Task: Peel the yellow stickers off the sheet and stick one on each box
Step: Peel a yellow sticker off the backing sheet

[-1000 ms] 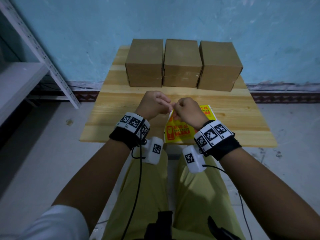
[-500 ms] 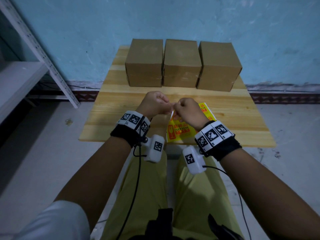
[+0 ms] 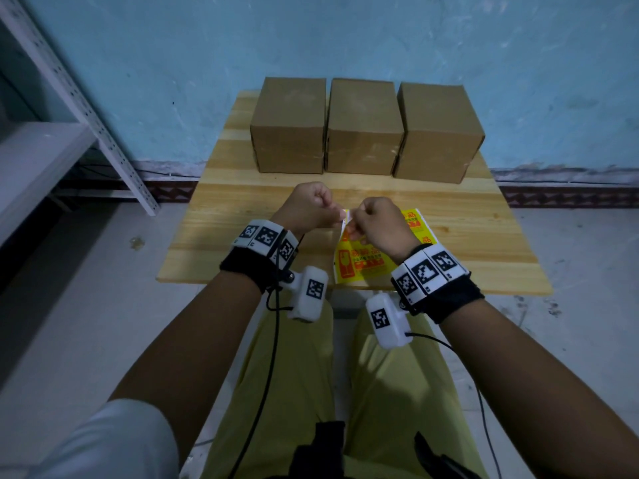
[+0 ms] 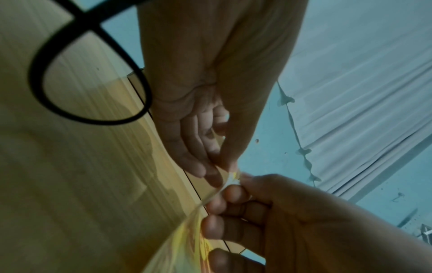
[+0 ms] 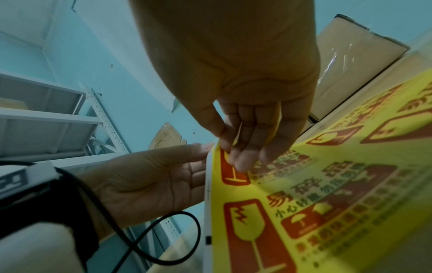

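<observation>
The left hand (image 3: 306, 209) pinches the white backing edge of the sticker sheet (image 3: 359, 264), raised over the wooden table (image 3: 242, 209); the right hand (image 3: 382, 226) apparently pinches a yellow sticker corner (image 5: 218, 147). Three cardboard boxes (image 3: 363, 129) stand behind.

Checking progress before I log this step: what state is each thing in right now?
Sticker sheet: lifted at its near-left corner, the rest low over the table.
Left hand: pinches the sheet's white edge.
Right hand: pinches the yellow corner.
Three boxes: closed, in a row, no sticker on the faces in view.
</observation>
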